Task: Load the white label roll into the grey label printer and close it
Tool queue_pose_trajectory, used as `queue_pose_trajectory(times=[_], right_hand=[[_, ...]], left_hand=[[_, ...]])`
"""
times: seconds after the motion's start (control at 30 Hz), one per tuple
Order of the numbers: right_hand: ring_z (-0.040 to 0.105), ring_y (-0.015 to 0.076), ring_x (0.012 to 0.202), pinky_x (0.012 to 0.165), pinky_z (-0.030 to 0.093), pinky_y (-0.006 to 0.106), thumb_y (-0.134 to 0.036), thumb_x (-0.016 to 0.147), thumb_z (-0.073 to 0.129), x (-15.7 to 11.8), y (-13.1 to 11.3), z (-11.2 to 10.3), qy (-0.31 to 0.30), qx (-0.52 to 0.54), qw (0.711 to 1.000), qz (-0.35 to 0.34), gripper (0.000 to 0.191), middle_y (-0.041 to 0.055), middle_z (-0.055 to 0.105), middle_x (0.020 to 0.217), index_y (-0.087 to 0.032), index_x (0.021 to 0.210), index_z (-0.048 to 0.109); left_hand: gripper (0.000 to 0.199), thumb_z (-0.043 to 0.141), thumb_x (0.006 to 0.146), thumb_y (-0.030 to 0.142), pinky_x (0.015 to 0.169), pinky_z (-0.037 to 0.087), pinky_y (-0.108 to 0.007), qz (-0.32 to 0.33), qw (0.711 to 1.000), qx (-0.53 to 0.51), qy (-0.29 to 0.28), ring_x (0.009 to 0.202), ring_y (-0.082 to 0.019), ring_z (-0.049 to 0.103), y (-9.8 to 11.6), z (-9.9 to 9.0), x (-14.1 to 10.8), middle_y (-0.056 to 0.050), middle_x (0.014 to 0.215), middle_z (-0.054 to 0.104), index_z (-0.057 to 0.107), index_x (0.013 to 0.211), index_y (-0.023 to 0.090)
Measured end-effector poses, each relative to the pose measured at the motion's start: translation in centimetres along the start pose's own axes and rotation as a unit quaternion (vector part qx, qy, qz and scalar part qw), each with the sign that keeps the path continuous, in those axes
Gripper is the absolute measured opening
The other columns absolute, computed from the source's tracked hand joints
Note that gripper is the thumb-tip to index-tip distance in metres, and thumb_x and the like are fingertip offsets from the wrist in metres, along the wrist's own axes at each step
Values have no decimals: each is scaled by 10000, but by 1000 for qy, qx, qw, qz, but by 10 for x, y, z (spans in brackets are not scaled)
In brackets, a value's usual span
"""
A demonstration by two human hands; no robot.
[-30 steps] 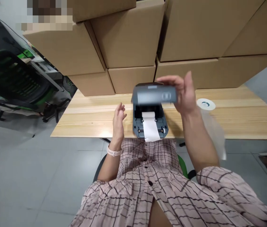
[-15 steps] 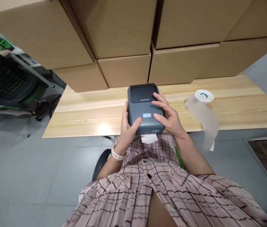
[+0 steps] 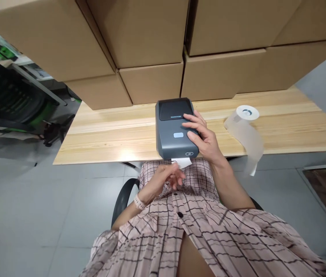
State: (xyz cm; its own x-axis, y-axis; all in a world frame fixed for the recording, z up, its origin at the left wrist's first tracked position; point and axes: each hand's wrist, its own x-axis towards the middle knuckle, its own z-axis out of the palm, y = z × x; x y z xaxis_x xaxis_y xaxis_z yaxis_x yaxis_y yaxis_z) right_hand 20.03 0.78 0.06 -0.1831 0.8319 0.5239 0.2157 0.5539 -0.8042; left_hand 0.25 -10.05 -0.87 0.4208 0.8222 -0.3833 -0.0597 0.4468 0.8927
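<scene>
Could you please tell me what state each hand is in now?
Left hand: at the paper strip; grip cannot be told.
Right hand: open, resting on the printer.

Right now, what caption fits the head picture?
Right hand on the printer, left hand at its paper.

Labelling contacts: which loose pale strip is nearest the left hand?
The short white paper strip poking from the dark grey plastic printer, by the left hand; the longer translucent strip trails from a round white roll.
</scene>
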Motion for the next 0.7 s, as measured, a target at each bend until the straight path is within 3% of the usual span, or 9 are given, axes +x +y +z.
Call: queue_pose_trajectory(times=[0.13, 0.27, 0.37, 0.5, 0.6, 0.7], right_hand=[[390, 254, 1600, 1349, 236, 623, -393, 1013, 620, -1, 1, 1, 6, 6, 1000, -15, 228, -16, 679, 1487, -355, 1189, 759], [399, 267, 1593, 1320, 292, 629, -365, 1029, 586, 0, -3, -4, -10, -47, 998, -29, 224, -17, 697, 1458, -352, 1154, 773], [420, 307, 1575, 1305, 263, 671, -365, 1039, 572, 3, -11, -11, -43, -140, 987, -66, 237, -37, 691, 1469, -371, 1087, 804], [390, 345, 1593, 1338, 94, 701, -439, 1029, 608, 9, -27, -17, -77, -239, 958, -139, 212, -84, 633, 1538, -413, 1077, 812], [392, 340, 1597, 1369, 58, 659, -507, 994, 670, 13, -38, -14, -125, -270, 942, -156, 184, -102, 627, 1536, -438, 1117, 787], [428, 333, 1578, 1373, 79, 654, -538, 991, 674, 14, -36, -11, -156, -273, 937, -155, 192, -89, 695, 1455, -444, 1128, 769]], left_hand=[[539, 698, 872, 674, 477, 375, -242, -11, 998, -41, -39, 441, -81, 544, 12, 15, 19, -32, 628, 702, 771, 780, 148], [534, 701, 877, 664, 497, 395, -242, 12, 998, -41, -43, 438, -85, 549, 7, 18, 24, -33, 615, 708, 769, 757, 147], [581, 660, 902, 703, 549, 449, -245, 11, 999, 6, -52, 502, -98, 596, 2, 10, 21, -63, 695, 756, 795, 782, 150], [599, 642, 902, 739, 613, 509, -259, 0, 992, 88, -89, 602, -129, 666, -2, -15, 12, -86, 805, 801, 833, 865, 173], [617, 627, 902, 754, 593, 504, -263, 21, 993, 111, -12, 575, -134, 642, -2, -42, 2, -62, 698, 754, 801, 753, 181], [612, 626, 934, 699, 581, 486, -264, 89, 979, 113, 147, 530, -124, 562, 3, -60, -6, -13, 557, 624, 687, 590, 196]])
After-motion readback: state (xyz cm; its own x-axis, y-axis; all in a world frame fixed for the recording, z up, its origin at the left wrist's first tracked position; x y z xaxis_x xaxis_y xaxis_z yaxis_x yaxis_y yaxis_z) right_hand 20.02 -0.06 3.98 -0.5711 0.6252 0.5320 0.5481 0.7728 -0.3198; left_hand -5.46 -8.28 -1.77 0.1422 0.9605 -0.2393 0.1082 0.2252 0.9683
